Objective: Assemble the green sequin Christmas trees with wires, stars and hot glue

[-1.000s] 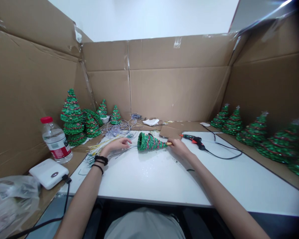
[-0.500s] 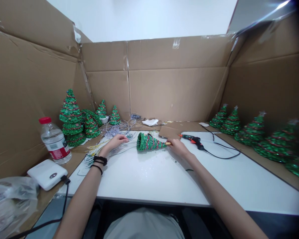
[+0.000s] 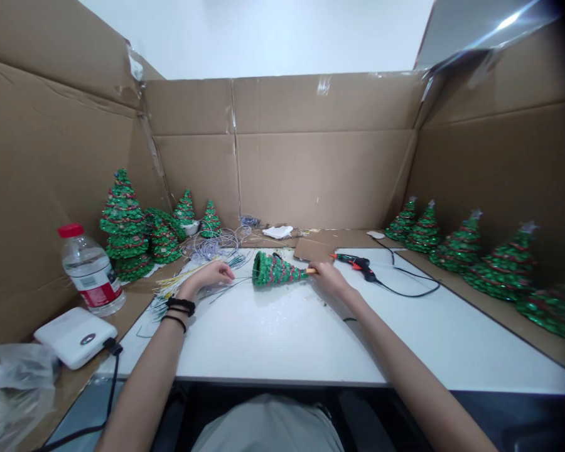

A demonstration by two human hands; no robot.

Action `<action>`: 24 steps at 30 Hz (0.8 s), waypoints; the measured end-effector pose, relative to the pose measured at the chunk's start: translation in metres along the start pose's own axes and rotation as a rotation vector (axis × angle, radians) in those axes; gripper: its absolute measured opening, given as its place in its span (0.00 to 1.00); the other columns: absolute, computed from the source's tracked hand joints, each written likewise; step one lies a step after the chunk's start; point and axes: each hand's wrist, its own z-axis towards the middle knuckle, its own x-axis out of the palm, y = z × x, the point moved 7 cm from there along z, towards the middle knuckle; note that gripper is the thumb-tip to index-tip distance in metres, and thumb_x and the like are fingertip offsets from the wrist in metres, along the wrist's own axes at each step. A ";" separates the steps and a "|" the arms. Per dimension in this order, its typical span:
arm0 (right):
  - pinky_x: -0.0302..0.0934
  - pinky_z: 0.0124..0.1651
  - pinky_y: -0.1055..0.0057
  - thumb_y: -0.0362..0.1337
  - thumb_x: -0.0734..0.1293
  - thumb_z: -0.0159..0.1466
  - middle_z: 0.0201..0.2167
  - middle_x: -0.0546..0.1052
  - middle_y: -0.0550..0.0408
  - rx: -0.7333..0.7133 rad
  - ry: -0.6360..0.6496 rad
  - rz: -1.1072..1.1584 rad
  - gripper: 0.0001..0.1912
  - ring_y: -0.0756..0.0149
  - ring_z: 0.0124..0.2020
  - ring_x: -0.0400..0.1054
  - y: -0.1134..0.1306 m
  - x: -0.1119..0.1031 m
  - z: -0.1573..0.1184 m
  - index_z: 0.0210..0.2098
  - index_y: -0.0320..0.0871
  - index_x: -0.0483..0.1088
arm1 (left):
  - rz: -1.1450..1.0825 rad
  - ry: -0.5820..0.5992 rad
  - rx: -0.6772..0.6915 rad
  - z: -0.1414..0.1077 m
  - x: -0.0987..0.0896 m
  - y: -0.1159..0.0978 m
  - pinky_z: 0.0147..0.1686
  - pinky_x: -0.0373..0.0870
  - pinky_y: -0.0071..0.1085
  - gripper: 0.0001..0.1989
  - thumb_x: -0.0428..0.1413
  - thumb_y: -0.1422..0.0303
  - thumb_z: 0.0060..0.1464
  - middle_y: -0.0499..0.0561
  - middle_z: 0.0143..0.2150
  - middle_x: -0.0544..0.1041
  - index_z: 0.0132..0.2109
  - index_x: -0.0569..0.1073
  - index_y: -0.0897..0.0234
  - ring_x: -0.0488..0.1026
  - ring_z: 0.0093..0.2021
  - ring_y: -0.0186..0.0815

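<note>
— What have we got in our right hand (image 3: 327, 279)?

— Our fingers are closed on a pale wooden stick (image 3: 311, 270) poking from the narrow end of a green beaded cone tree (image 3: 274, 270). The tree lies on its side just left of that hand, on the white table (image 3: 263, 351).

— And our left hand (image 3: 207, 274)?

— It's half open, fingers loosely bent, resting over a spread of thin wires (image 3: 181, 281). We can't tell whether it grips any.

— What's around our hands?

— Just right of our right hand lies a hot glue gun (image 3: 355, 263), trailing a black cord (image 3: 414, 292). Left of our left hand stands a water bottle (image 3: 91, 270), with a cluster of beaded trees (image 3: 123, 213) beyond it. A row of beaded trees (image 3: 499, 270) stands well right of our right hand.
</note>
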 end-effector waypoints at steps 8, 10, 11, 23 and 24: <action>0.49 0.32 0.73 0.29 0.58 0.60 0.35 0.77 0.49 -0.009 -0.004 0.016 0.11 0.62 0.37 0.69 0.004 -0.001 -0.001 0.35 0.42 0.73 | 0.385 -0.164 0.017 -0.003 -0.004 -0.016 0.35 0.61 0.33 0.06 0.55 0.70 0.42 0.53 0.29 0.76 0.29 0.77 0.62 0.70 0.34 0.42; 0.49 0.32 0.73 0.28 0.58 0.60 0.34 0.77 0.49 -0.010 -0.007 0.022 0.11 0.62 0.36 0.69 0.005 -0.001 -0.002 0.35 0.42 0.72 | 0.461 -0.193 0.040 -0.005 -0.003 -0.022 0.41 0.60 0.36 0.07 0.53 0.69 0.46 0.55 0.30 0.76 0.30 0.77 0.61 0.69 0.39 0.45; 0.49 0.32 0.73 0.28 0.58 0.60 0.34 0.77 0.49 -0.012 -0.009 0.026 0.11 0.62 0.36 0.69 0.005 -0.001 -0.003 0.35 0.42 0.72 | 0.493 -0.203 0.055 -0.005 -0.002 -0.025 0.44 0.59 0.38 0.08 0.52 0.69 0.48 0.56 0.31 0.76 0.31 0.77 0.61 0.68 0.42 0.47; 0.48 0.30 0.74 0.27 0.58 0.60 0.33 0.77 0.48 -0.017 -0.023 0.051 0.12 0.63 0.35 0.68 0.014 -0.002 -0.006 0.36 0.41 0.72 | 0.624 -0.173 0.129 -0.004 0.025 -0.043 0.46 0.55 0.40 0.14 0.42 0.69 0.58 0.58 0.31 0.75 0.33 0.71 0.65 0.69 0.36 0.43; 0.48 0.30 0.74 0.27 0.58 0.60 0.33 0.77 0.48 -0.017 -0.026 0.051 0.12 0.63 0.34 0.68 0.015 -0.001 -0.006 0.36 0.41 0.72 | 0.620 -0.165 0.127 -0.003 0.026 -0.043 0.46 0.55 0.40 0.14 0.41 0.68 0.59 0.58 0.30 0.75 0.34 0.71 0.65 0.69 0.35 0.42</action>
